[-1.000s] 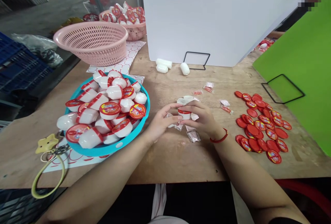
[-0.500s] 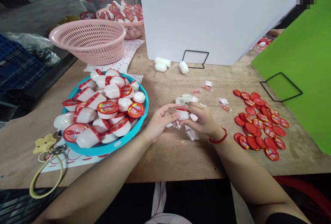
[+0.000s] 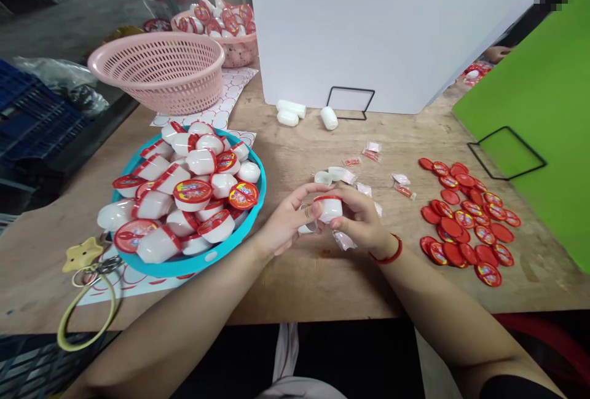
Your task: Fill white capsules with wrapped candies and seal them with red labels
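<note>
Between my two hands is a white cup with a red lid (image 3: 330, 209), its lid edge facing up and toward me. My left hand (image 3: 291, 217) grips it from the left, thumb on its side. My right hand (image 3: 362, 217) holds the same cup from the right, fingers around its far side. Open white cups (image 3: 323, 177) stand just beyond my fingers, and another shows under my left hand. Small clear sachets (image 3: 343, 240) lie around and below the hands. Loose red lids (image 3: 450, 227) are spread on the table to the right.
A blue basket (image 3: 251, 214) heaped with lidded cups stands left, with a pink basket (image 3: 175, 88) behind it. White board (image 3: 369, 30) and green board (image 3: 544, 110) stand on wire supports. White tubs (image 3: 329, 118) sit by the white board. A keyring (image 3: 83, 257) lies far left.
The lidded cup is tilted more, showing more of its white side. Both hands have shifted slightly, and sachets right of them are more exposed.
</note>
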`<state>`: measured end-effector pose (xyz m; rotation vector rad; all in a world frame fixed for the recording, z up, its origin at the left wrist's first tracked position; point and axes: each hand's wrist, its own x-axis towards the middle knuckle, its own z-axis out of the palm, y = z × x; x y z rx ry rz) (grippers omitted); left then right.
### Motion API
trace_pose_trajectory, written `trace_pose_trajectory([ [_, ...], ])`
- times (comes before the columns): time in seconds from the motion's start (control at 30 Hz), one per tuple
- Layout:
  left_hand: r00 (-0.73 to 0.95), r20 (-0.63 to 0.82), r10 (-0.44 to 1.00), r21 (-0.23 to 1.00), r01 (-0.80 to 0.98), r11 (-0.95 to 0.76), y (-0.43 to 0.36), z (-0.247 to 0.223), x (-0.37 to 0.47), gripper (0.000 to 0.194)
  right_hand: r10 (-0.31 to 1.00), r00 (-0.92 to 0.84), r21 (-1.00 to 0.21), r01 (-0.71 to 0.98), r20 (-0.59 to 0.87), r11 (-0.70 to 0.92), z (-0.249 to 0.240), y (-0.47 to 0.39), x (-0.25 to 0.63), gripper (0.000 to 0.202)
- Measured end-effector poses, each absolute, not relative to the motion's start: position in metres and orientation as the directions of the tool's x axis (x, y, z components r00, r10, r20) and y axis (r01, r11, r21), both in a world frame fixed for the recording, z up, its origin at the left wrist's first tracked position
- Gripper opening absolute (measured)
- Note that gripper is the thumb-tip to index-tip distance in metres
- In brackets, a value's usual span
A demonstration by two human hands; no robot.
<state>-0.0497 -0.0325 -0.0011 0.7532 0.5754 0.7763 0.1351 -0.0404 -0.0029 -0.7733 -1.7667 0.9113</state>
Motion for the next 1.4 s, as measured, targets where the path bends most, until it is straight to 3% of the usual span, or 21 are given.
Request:
trace_pose_trajectory([
  [0.1,0.639,-0.106,0.762,0.753,-0.449,0.481,-0.035,-0.002,-0.05,0.056,0.883,-0.329,-0.941,-0.171,0.334,0.292,-0.002,-0.045,0.126,0.044],
  [0.2,0.661,-0.096,0.744,0.741,-0.451,0.497,-0.035,-0.002,-0.051,0.058,0.905,-0.331,-0.928,-0.34,0.269,0.151,-0.002,-0.049,0.119,0.045],
  [0.43,0.653,-0.112,0.749,0.733,-0.455,0.506,-0.035,0.002,-0.053,0.049,0.905,-0.335,-0.923,-0.36,0.262,0.134,-0.008,-0.049,0.121,0.042],
  [0.8,0.542,-0.115,0.832,0.845,-0.387,0.369,-0.04,0.004,-0.054,0.04,0.843,-0.322,-0.895,-0.033,0.43,0.444,0.01,-0.045,0.132,0.034],
  [1.0,0.397,0.054,0.916,0.951,-0.301,0.074,-0.047,0.004,-0.052,0.034,0.769,-0.413,-0.801,0.138,0.488,0.582,0.014,-0.042,0.143,0.038],
  [1.23,0.391,-0.052,0.919,0.949,-0.267,0.168,-0.039,-0.003,-0.048,0.055,0.721,-0.482,-0.598,0.412,0.498,0.688,0.007,-0.036,0.146,0.038],
  [1.3,0.384,-0.094,0.919,0.935,-0.283,0.214,-0.037,-0.005,-0.047,0.053,0.737,-0.447,-0.601,0.429,0.507,0.674,0.004,-0.036,0.145,0.042],
  [1.4,0.435,-0.134,0.891,0.873,-0.374,0.314,-0.035,-0.005,-0.046,0.048,0.793,-0.348,-0.704,0.369,0.5,0.606,0.0,-0.036,0.142,0.052],
])
